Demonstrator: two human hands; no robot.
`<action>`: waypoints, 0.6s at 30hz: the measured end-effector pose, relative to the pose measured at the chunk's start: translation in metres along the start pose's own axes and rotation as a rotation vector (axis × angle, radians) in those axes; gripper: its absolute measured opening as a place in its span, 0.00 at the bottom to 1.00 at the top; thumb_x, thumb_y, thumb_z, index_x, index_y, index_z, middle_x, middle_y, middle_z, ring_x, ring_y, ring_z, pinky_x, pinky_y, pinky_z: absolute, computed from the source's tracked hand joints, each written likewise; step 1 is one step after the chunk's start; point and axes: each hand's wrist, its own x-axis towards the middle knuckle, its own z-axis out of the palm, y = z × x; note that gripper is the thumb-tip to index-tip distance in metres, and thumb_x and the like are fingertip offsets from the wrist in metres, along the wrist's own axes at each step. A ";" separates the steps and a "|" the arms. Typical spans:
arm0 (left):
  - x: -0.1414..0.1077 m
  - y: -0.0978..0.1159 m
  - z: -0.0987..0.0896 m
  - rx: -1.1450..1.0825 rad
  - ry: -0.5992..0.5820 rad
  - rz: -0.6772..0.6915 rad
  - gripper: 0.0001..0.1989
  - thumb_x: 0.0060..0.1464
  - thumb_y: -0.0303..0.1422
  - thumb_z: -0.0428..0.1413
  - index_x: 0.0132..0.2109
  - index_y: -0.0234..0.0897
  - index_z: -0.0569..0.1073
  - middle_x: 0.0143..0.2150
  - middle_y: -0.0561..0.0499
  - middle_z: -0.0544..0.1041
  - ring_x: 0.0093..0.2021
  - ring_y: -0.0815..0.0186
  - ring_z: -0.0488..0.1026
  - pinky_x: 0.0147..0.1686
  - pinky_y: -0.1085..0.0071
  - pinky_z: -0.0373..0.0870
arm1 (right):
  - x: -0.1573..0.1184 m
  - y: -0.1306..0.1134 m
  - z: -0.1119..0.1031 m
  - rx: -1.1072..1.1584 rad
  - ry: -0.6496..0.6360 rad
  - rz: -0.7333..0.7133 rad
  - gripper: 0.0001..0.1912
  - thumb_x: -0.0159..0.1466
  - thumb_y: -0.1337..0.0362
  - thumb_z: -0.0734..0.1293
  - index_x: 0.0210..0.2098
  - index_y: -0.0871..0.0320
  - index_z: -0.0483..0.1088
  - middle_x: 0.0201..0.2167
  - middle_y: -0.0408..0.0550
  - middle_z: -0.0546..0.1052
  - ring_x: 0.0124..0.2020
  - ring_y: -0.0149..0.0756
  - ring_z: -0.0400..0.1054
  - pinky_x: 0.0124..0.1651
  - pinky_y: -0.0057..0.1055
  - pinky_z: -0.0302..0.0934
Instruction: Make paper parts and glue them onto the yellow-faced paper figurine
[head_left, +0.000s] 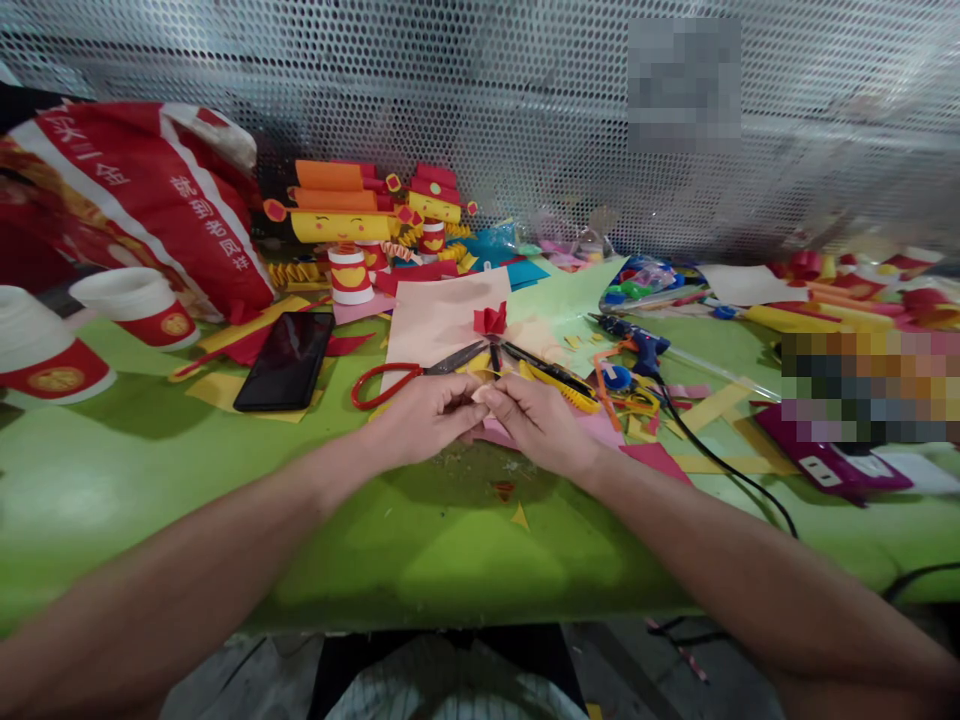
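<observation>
My left hand (424,418) and my right hand (544,422) meet just above the table, fingertips pinched together. Between them is a small pale piece, mostly hidden by the fingers; its kind does not show. Red-handled scissors (386,385) lie just beyond my left hand, blades pointing away to the right. Behind my right hand is a yellow-and-black utility knife (559,375). A folded red paper piece (490,319) rests past the fingertips, on pale pink paper (435,310). Small paper scraps (520,515) are scattered on the table below my hands.
On the green table (337,560) are a black phone (285,360), paper cups (139,305), a red bag (150,200) and paper figures (341,225). To the right sit a blue glue gun (637,343) with a black cord and a purple power strip (840,460). A perforated metal panel (525,120) stands behind.
</observation>
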 end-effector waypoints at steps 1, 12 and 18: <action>0.000 -0.001 0.000 -0.034 0.012 -0.002 0.07 0.53 0.32 0.50 0.30 0.35 0.68 0.24 0.56 0.70 0.25 0.72 0.67 0.25 0.77 0.63 | 0.000 0.001 0.000 -0.008 0.002 0.003 0.22 0.66 0.49 0.52 0.24 0.57 0.60 0.20 0.42 0.63 0.22 0.28 0.58 0.26 0.27 0.52; 0.003 -0.009 0.000 0.027 0.086 0.091 0.09 0.54 0.35 0.51 0.35 0.34 0.72 0.28 0.54 0.73 0.27 0.72 0.68 0.26 0.77 0.65 | 0.000 0.009 0.000 0.154 -0.026 0.093 0.21 0.63 0.46 0.58 0.27 0.58 0.66 0.21 0.41 0.66 0.23 0.27 0.60 0.26 0.26 0.54; 0.002 -0.019 -0.004 0.513 0.197 0.327 0.11 0.58 0.33 0.47 0.37 0.35 0.74 0.32 0.50 0.77 0.31 0.68 0.72 0.30 0.74 0.67 | 0.004 0.010 -0.004 0.669 -0.049 0.497 0.26 0.60 0.40 0.57 0.30 0.59 0.66 0.21 0.41 0.69 0.16 0.25 0.63 0.20 0.26 0.59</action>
